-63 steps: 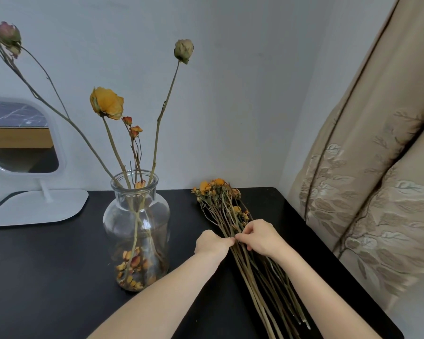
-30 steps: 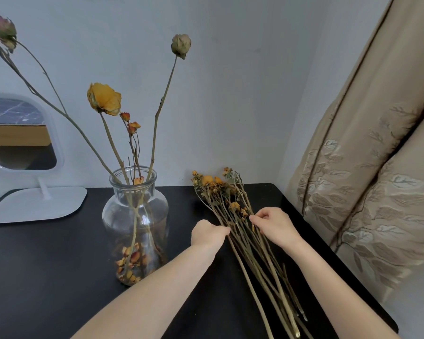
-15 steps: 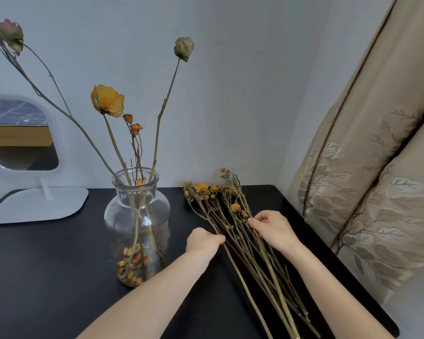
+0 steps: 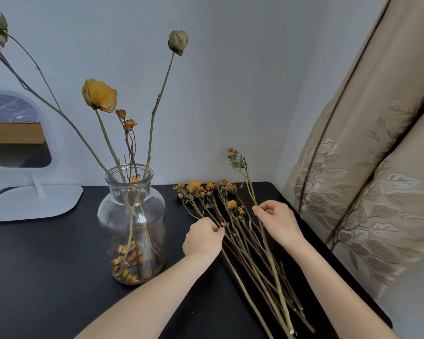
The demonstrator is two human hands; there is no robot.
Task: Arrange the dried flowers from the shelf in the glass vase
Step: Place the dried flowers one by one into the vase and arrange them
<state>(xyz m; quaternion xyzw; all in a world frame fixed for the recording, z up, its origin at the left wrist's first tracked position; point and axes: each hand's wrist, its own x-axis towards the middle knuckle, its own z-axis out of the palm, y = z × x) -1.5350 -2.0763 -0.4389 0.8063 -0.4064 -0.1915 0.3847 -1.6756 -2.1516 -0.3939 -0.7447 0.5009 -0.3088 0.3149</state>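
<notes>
Vase (image 4: pixel 107 216) with perhaps 5 stems (image 4: pixel 153 118)

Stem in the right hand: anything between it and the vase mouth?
Left hand sits low between them, gripping the bundle; the stems already standing in the glass vase crowd its mouth. Otherwise open air.

A white mirror (image 4: pixel 15 133) is set on a flat white base (image 4: pixel 32 204) at the back left of the black table (image 4: pixel 47 277). A tan curtain (image 4: pixel 377 167) with a leaf pattern is hung at the right.
</notes>
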